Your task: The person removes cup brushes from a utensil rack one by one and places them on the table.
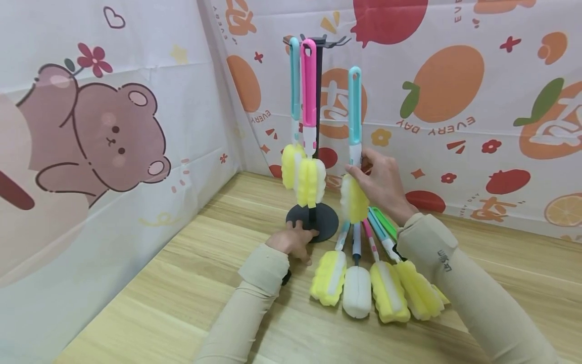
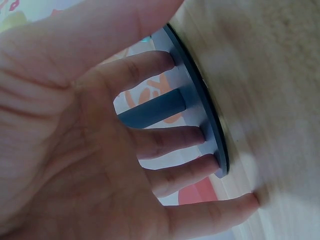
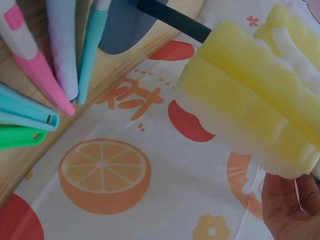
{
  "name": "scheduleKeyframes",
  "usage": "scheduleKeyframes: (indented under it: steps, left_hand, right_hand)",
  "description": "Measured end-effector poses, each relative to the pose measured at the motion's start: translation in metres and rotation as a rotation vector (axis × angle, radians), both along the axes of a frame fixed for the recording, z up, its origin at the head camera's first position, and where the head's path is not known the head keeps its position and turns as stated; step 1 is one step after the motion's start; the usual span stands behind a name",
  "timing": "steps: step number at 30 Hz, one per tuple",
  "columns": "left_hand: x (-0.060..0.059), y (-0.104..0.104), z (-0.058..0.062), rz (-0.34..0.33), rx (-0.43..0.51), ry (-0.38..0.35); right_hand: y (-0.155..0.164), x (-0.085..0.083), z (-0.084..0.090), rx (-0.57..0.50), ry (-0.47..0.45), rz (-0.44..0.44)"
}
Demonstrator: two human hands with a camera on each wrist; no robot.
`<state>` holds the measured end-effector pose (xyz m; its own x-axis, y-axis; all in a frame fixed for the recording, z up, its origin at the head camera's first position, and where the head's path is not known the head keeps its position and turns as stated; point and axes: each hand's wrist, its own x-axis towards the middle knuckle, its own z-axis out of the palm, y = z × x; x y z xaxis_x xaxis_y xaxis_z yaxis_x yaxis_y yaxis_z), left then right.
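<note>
My right hand (image 1: 379,177) pinches a sponge bottle brush (image 1: 354,106) by the neck, its turquoise handle upward and its yellow-and-white head downward. In the right wrist view that sponge head (image 3: 240,105) fills the upper right, with part of the hand (image 3: 290,205) below it. A black stand (image 1: 318,91) with hooks on top carries a pink-handled brush (image 1: 309,86) and a turquoise-handled brush (image 1: 294,81). My left hand (image 1: 295,240) rests with spread fingertips on the stand's round base (image 1: 327,222); in the left wrist view one finger (image 2: 215,217) reaches the table beyond the base's edge.
Several more sponge brushes lie fanned on the wooden table (image 1: 191,283), among them a white-headed one (image 1: 357,293) and a green-handled one (image 1: 384,220). Printed cloth (image 1: 454,167) hangs behind, and another cloth with a bear (image 1: 118,136) hangs at left.
</note>
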<state>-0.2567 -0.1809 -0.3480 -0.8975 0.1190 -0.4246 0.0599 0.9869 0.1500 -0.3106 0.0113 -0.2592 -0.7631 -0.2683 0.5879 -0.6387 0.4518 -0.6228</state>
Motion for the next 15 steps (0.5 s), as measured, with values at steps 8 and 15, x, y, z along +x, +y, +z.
scheduleKeyframes:
  steps: [8, 15]
  left_hand:
    - [0.001, 0.000, 0.002, 0.007, -0.003, -0.006]
    - [0.001, 0.000, 0.002, 0.018, 0.002, -0.015]
  right_hand:
    - [0.009, -0.001, -0.002, 0.029, -0.015, -0.008]
    - [0.016, -0.003, 0.000, 0.055, 0.012, -0.008]
